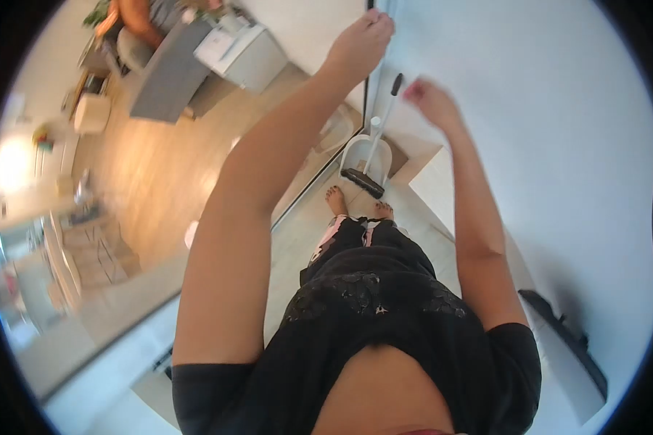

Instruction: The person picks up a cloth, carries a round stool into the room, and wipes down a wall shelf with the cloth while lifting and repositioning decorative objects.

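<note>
My left hand (361,48) is raised at the top of the view, close to the edge where the glass panel (326,158) meets the white wall (530,94). Its fingers are curled closed, and whatever they hold, if anything, is hidden. My right hand (435,105) is in front of the white wall, bent at the wrist; motion blurs its fingers. Between the hands and lower down, a broom (363,183) with dark bristles and a light handle stands in the corner. Its bristles overlap a white dustpan (384,154). Neither hand touches them.
My bare feet (335,201) stand on a pale floor just before the broom. Beyond the glass lie a wood floor (152,167), a grey desk (173,72), a white cabinet (250,61) and part of another person (139,20). A dark rail-like object (569,344) runs along the right.
</note>
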`<action>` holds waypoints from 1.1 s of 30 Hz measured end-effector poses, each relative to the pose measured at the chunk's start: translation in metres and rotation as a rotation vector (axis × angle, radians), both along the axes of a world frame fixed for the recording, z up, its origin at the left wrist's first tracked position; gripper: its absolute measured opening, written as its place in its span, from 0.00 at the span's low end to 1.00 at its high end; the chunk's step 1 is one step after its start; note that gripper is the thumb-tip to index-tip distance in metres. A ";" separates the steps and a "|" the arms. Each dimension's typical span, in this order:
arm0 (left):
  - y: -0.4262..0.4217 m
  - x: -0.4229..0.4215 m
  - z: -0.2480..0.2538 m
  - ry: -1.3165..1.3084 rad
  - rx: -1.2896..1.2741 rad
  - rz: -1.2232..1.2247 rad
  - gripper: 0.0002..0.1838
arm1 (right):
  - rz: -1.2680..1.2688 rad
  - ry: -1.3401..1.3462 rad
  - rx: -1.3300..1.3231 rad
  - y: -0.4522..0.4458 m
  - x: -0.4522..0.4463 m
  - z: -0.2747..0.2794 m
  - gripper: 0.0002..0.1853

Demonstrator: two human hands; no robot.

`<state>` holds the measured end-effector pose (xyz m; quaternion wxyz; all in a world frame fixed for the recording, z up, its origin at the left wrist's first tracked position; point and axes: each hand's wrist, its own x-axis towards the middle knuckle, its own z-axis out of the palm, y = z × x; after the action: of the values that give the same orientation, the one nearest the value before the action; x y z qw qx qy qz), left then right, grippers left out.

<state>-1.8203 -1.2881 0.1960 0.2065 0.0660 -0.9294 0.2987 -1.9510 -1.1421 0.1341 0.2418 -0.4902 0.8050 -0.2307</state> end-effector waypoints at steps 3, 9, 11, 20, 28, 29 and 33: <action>-0.023 -0.005 -0.011 0.027 -0.018 -0.132 0.12 | -0.192 -0.078 0.280 0.034 0.055 -0.104 0.36; -0.006 -0.019 -0.013 -0.035 0.054 0.002 0.13 | -0.738 -0.095 0.112 -0.023 0.102 -0.181 0.57; -0.004 -0.020 -0.013 -0.028 0.079 -0.008 0.13 | -0.817 -0.045 0.001 -0.046 0.085 -0.196 0.53; -0.013 -0.028 -0.047 0.144 0.262 -0.124 0.14 | -0.836 -0.373 -0.258 0.012 0.108 -0.204 0.23; -0.004 -0.027 -0.035 -0.017 0.034 -0.036 0.17 | -0.716 -0.398 -0.436 0.143 0.192 -0.112 0.16; -0.004 -0.029 -0.036 -0.041 -0.013 0.001 0.18 | -0.694 -0.434 -0.414 0.159 0.196 -0.105 0.14; 0.002 -0.029 -0.035 -0.158 -0.035 0.107 0.18 | -0.731 -0.443 -0.445 0.221 0.217 -0.110 0.13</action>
<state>-1.8493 -1.2865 0.1610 0.1173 0.0882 -0.9326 0.3299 -1.7343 -0.9207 0.0239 0.1997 -0.1543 0.7847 -0.5662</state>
